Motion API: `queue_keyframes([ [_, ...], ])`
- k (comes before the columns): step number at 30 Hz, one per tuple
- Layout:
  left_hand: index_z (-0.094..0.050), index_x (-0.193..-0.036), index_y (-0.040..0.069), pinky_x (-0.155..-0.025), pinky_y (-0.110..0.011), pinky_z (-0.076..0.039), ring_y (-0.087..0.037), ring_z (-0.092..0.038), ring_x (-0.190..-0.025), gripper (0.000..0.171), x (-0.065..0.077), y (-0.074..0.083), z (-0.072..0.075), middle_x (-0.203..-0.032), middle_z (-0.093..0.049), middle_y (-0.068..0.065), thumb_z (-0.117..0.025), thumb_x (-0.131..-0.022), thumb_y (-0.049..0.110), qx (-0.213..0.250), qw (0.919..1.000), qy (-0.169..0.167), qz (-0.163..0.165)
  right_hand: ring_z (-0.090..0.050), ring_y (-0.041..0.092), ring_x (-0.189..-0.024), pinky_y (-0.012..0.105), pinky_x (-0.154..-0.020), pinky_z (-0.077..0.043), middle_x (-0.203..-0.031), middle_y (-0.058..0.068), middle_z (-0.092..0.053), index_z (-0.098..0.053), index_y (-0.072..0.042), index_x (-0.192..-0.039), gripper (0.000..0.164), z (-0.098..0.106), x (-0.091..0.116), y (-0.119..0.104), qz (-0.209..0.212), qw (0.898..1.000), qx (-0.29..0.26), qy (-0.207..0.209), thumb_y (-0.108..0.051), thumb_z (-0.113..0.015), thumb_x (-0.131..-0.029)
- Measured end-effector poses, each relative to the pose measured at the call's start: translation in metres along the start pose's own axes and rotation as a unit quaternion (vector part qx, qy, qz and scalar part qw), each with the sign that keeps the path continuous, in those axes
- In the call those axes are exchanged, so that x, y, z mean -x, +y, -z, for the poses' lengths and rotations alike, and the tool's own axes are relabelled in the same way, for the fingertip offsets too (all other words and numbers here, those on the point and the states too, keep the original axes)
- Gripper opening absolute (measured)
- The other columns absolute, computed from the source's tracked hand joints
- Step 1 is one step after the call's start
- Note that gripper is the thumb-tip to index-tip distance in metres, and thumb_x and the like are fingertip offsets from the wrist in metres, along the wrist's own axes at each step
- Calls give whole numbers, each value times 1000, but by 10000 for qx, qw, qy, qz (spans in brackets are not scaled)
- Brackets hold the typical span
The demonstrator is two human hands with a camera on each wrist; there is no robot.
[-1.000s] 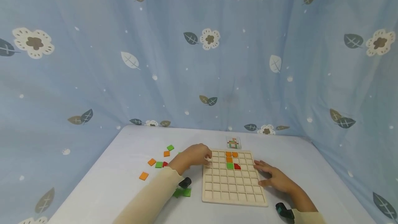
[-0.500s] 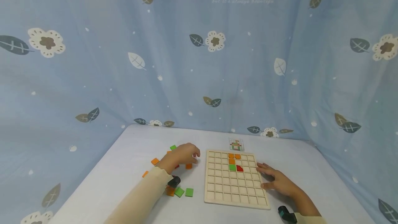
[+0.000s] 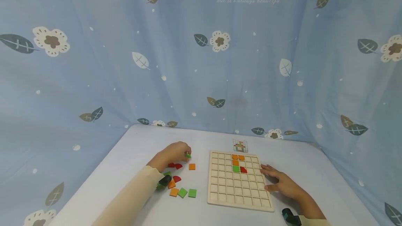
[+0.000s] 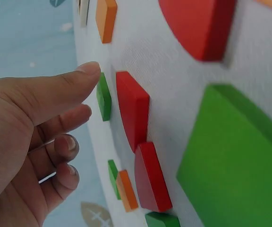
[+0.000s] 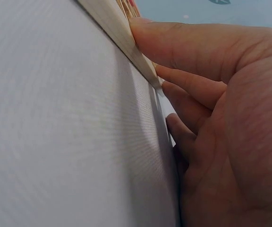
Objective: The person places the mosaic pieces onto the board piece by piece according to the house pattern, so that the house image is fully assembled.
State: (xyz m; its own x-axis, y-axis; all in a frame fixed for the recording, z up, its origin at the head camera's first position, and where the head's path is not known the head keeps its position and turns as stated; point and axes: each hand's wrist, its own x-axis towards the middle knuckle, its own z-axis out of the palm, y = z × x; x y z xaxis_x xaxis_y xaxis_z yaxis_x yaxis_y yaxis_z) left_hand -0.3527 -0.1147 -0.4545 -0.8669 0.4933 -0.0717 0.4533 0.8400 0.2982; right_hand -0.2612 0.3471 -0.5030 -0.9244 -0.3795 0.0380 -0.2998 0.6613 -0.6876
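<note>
My left hand is over the loose tiles left of the board, thumb and fingers parted. A green tile lies right at its fingertips in the left wrist view; I see no firm grip on it. Two red quarter-round tiles are beside that tile. My right hand rests along the right edge of the pale wooden grid board, fingers fairly straight, thumb touching its side. The board bears orange tiles, one green tile and one red quarter-round tile.
A small pattern card lies behind the board. Near the left forearm are more loose pieces, among them an orange tile, a green tile and a red piece. A blue printed curtain surrounds the white table.
My left hand has moved left from the board's left edge to the loose tiles, reaching a green one. The right hand keeps its place on the board; the head view has shifted slightly.
</note>
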Motion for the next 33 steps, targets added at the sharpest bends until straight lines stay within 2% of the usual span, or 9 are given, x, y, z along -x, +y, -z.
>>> queue_keyframes([
  [8,-73,-108,18,-92,-39,-48,-14,-56,-90,29,-2,-5,1,-104,-65,5,-81,-81,22,-30,9999,44,124,-18,52,-138,70,-104,-15,-150,23,-34,-54,-1,-136,74,-1,0,3,-52,9999,93,-19,-34,-80,-75],
  [14,-72,-110,16,-92,-39,-47,-16,-59,-98,31,-5,-7,1,-103,-65,4,-80,-81,22,-118,9999,65,78,-17,52,-138,71,-103,-13,-150,24,-33,-54,-1,-137,73,0,1,-2,-72,9999,133,-25,-33,-79,-76],
  [24,-75,-104,16,-91,-38,-49,-14,-58,-90,23,-7,-5,4,-97,-67,6,-80,-82,20,-80,9998,-11,202,-17,52,-138,72,-102,-14,-150,24,-34,-54,-2,-137,73,3,-1,0,57,9998,212,28,-33,-79,-76],
  [33,-73,-109,14,-93,-39,-48,-14,-58,-91,26,-9,-11,-1,-99,-66,5,-77,-84,19,55,9997,-57,240,-17,53,-137,71,-102,-15,-150,24,-34,-55,-1,-136,73,1,-1,1,78,9999,140,27,-33,-80,-75],
])
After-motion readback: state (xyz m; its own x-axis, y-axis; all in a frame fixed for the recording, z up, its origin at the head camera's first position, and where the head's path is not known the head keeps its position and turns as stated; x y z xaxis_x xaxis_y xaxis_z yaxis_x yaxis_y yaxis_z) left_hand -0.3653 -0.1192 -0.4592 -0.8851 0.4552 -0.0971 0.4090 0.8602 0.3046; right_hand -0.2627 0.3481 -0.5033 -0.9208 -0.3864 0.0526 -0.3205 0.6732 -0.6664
